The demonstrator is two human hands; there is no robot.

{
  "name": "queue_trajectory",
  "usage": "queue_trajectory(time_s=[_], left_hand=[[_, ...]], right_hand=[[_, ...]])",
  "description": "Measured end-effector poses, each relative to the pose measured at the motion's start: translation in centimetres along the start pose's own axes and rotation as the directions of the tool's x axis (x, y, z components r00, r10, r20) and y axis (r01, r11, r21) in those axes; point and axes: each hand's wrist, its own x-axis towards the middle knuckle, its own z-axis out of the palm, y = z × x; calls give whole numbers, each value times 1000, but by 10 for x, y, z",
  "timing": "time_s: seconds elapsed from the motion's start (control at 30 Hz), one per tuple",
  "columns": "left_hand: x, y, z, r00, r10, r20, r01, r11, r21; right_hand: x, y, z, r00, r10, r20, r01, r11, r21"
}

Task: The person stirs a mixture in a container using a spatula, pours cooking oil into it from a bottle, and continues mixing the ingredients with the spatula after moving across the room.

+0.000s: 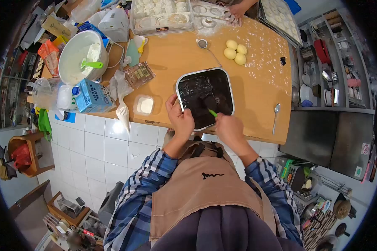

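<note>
A square metal pan (229,81) stands near the table's front edge, filled with a dark, glossy chocolate-like mixture (197,85). My left hand (182,118) grips the pan at its left front side, thumb over the rim. In my right hand (229,129) is a spatula with a green handle (213,113). Its dark-coated head dips into the mixture, so its exact shape is hard to make out. Behind the pan lie several pale yellow dough balls (235,52) and a small round strainer (202,44). A small tub of white contents (144,105) sits left of my left hand.
A piping bag (122,115) hangs over the table's front edge. Left are a milk carton (93,97) and a white bowl (73,62). A spoon (276,115) lies right. Another person's hand (238,11) works at the floury back, beside trays (161,30).
</note>
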Motion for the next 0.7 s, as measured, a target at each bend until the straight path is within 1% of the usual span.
queue_trajectory(time_s=[0.1,0.13,0.23,0.27,0.33,0.37,0.4,0.43,0.47,0.5,0.57,0.63,0.7], left_hand=[[-3,-8,-3,999,-41,25,41,999,-7],[-3,-5,-4,997,-40,65,40,999,9],[-4,-19,-3,995,-100,3,100,995,26],[-5,-24,-4,994,-108,10,108,994,32],[-5,-27,-7,992,-126,23,125,991,45],[-6,-28,-8,992,-117,40,116,993,21],[-7,-27,-7,993,-108,58,108,994,-2],[-8,-27,-7,992,-97,79,100,995,-25],[-8,-28,-6,990,-93,109,93,996,8],[-8,-27,-5,987,-112,112,113,994,-6],[-7,-24,-4,983,-149,111,154,988,-34],[-7,-28,-4,984,-136,111,141,989,-36],[-8,-27,-3,985,-139,98,143,989,-39]], right_hand=[[24,15,-14,987,149,-63,-152,987,-55],[29,17,-8,980,177,-94,-178,984,4],[34,0,1,990,143,-17,-141,986,85],[31,-6,1,988,126,89,-135,985,104],[30,-8,-13,972,124,198,-124,992,-15],[28,-7,-20,959,124,256,-108,991,-74],[31,-5,-26,960,160,228,-141,985,-97],[37,-5,-24,970,155,190,-141,986,-85],[44,-4,-23,977,155,145,-145,987,-74],[48,-4,-21,983,154,97,-148,987,-66],[51,-11,-11,985,107,139,-99,993,-61],[44,-16,0,981,42,188,-37,999,-31],[37,-10,-9,969,19,246,0,997,-76]])
